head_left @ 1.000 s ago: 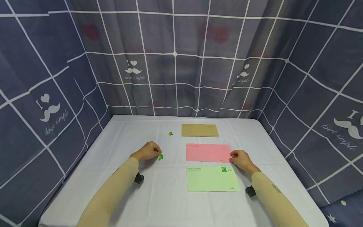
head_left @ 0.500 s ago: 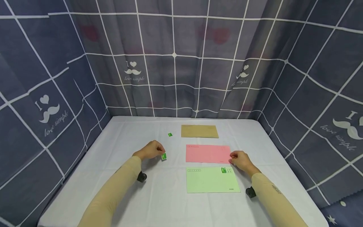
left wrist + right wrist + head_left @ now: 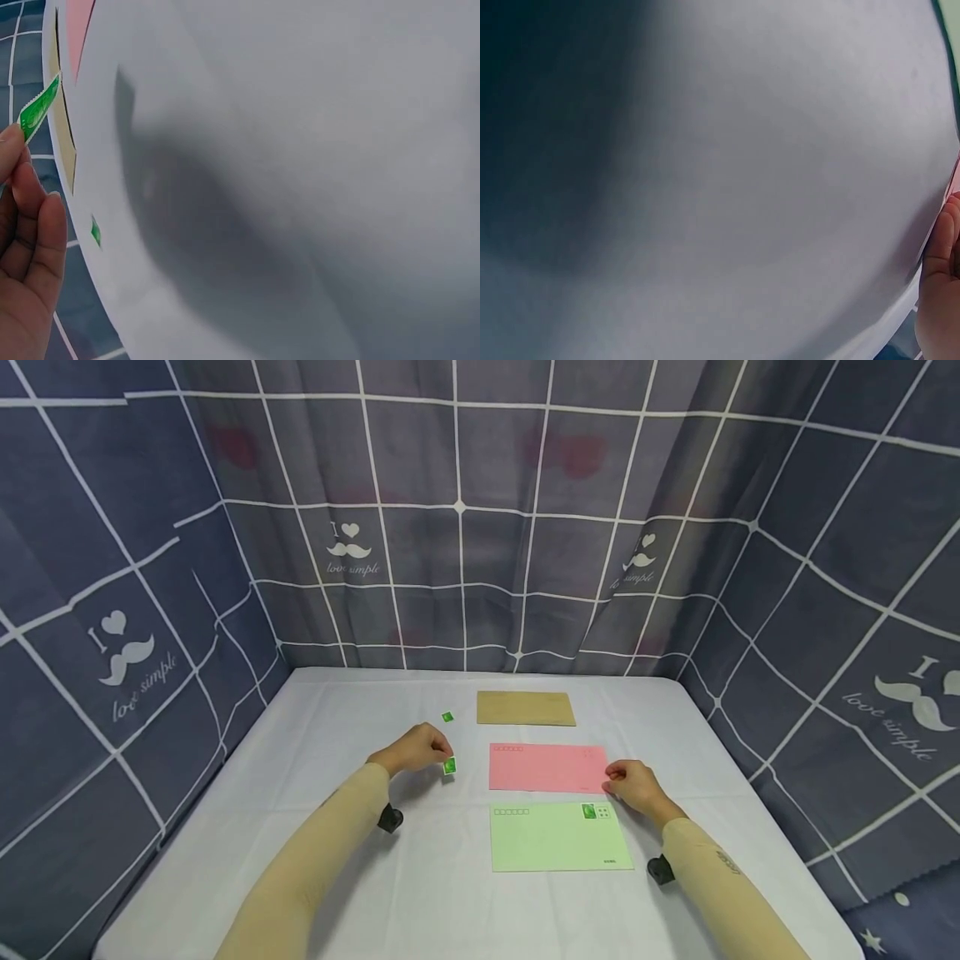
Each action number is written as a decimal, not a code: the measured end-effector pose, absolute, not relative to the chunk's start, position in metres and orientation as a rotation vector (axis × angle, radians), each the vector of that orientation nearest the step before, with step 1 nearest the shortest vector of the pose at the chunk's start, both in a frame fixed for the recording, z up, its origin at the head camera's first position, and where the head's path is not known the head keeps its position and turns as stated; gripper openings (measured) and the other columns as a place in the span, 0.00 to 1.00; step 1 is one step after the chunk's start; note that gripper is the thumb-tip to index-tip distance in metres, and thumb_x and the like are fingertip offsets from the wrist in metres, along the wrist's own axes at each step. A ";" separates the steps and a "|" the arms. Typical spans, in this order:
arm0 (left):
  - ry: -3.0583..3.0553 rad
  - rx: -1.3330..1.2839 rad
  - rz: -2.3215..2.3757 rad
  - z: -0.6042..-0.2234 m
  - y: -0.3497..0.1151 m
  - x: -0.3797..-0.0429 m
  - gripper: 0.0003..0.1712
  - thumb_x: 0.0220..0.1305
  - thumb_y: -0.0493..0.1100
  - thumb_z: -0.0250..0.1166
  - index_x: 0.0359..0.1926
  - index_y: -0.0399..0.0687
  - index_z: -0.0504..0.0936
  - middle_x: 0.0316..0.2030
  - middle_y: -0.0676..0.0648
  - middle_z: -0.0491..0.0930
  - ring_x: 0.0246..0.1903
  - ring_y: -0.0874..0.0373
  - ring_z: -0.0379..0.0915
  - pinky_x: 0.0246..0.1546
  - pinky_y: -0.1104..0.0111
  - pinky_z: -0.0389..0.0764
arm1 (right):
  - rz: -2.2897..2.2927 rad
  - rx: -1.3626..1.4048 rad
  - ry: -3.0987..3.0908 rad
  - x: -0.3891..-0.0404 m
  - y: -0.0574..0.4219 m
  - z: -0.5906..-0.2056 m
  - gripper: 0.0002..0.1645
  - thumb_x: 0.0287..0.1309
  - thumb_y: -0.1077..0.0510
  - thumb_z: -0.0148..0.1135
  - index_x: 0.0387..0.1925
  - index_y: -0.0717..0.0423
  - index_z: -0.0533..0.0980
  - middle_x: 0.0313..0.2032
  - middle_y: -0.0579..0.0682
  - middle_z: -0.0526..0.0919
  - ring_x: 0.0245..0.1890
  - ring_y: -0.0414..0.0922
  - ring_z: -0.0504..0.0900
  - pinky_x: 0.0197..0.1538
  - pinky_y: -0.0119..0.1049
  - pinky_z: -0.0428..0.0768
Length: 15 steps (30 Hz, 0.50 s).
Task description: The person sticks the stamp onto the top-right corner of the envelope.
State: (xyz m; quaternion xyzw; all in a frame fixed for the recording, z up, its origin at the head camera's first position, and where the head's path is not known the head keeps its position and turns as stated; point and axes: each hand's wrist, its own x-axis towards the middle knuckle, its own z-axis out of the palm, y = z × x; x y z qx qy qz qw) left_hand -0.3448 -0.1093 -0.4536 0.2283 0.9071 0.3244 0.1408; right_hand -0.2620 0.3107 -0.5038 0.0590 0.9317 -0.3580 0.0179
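Observation:
Between thumb and fingertips my left hand (image 3: 412, 748) pinches a small green postage stamp (image 3: 449, 766), held just above the white table. The left wrist view shows this stamp (image 3: 39, 109) up close, tilted, with a perforated white edge. My right hand (image 3: 636, 783) holds the right edge of a pink envelope (image 3: 546, 767), which lies flat. In the right wrist view only part of that hand (image 3: 939, 281) shows, at the right border. A second green stamp (image 3: 447, 717) lies on the table beyond my left hand.
A light green envelope (image 3: 561, 839) lies nearest me, with a green stamp (image 3: 588, 812) at its upper right. Farther back is a brown envelope (image 3: 525, 708). The white-covered table (image 3: 360, 693) is enclosed by dark gridded curtains (image 3: 420, 552).
My left hand has moved right with the pinched stamp, closer to the pink envelope. The right hand stays at that envelope's right edge.

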 end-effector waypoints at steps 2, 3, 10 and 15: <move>2.619 0.654 0.931 -0.452 -0.106 -0.346 0.04 0.64 0.36 0.67 0.35 0.46 0.89 0.33 0.52 0.87 0.33 0.62 0.76 0.38 0.70 0.80 | -1.117 0.183 2.893 -0.261 0.310 -0.504 0.20 0.60 0.65 0.67 0.51 0.73 0.77 0.37 0.58 0.82 0.36 0.46 0.77 0.39 0.35 0.78; 2.620 0.662 0.925 -0.451 -0.105 -0.346 0.04 0.65 0.36 0.67 0.35 0.46 0.89 0.33 0.52 0.87 0.33 0.63 0.76 0.39 0.70 0.80 | -1.118 0.183 2.893 -0.261 0.310 -0.504 0.20 0.60 0.65 0.67 0.51 0.73 0.77 0.37 0.58 0.82 0.36 0.46 0.77 0.39 0.35 0.78; 2.598 0.752 0.927 -0.445 -0.095 -0.349 0.06 0.65 0.35 0.65 0.36 0.44 0.89 0.34 0.50 0.88 0.33 0.63 0.76 0.37 0.72 0.78 | -1.093 0.169 2.910 -0.263 0.312 -0.507 0.20 0.60 0.64 0.67 0.50 0.73 0.77 0.38 0.58 0.82 0.37 0.46 0.78 0.40 0.37 0.79; 2.583 0.735 0.942 -0.441 -0.088 -0.349 0.05 0.65 0.36 0.66 0.35 0.45 0.89 0.35 0.50 0.88 0.32 0.63 0.75 0.35 0.73 0.77 | -1.089 0.163 2.918 -0.263 0.311 -0.508 0.19 0.59 0.65 0.67 0.50 0.72 0.77 0.37 0.57 0.82 0.37 0.47 0.78 0.40 0.37 0.79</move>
